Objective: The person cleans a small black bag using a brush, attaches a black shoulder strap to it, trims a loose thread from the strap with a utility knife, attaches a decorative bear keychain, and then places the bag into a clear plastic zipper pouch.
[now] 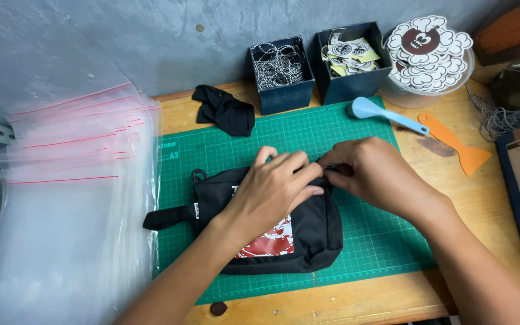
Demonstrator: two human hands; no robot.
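Where the fingertips of both hands meet, at the top edge of a black pouch (272, 232) lying flat on the green cutting mat (368, 235): left hand (272, 189) spread palm-down over the pouch's upper half, fingers curled toward the seam; right hand (374, 174) closed in a pinch on something small at that same edge (hidden behind the fingers, so cannot tell what). Below the grip, a red-and-white print on the pouch face; leftward, a short black strap (167, 218) and a small ring. Soft fabric, by the look of it light and floppy, likely to sag and fold if lifted by one corner; best held at the top edge or by the strap. Beyond the grip, a crumpled black cloth (227, 111), a bin of ball chains (281, 66), a bin of stickers (350, 57), a stack of cloud-shaped cards (428, 51). Right of it, a pale blue scoop (383, 114) and an orange scraper (455, 144). Far left, a pile of clear zip bags (67, 198).
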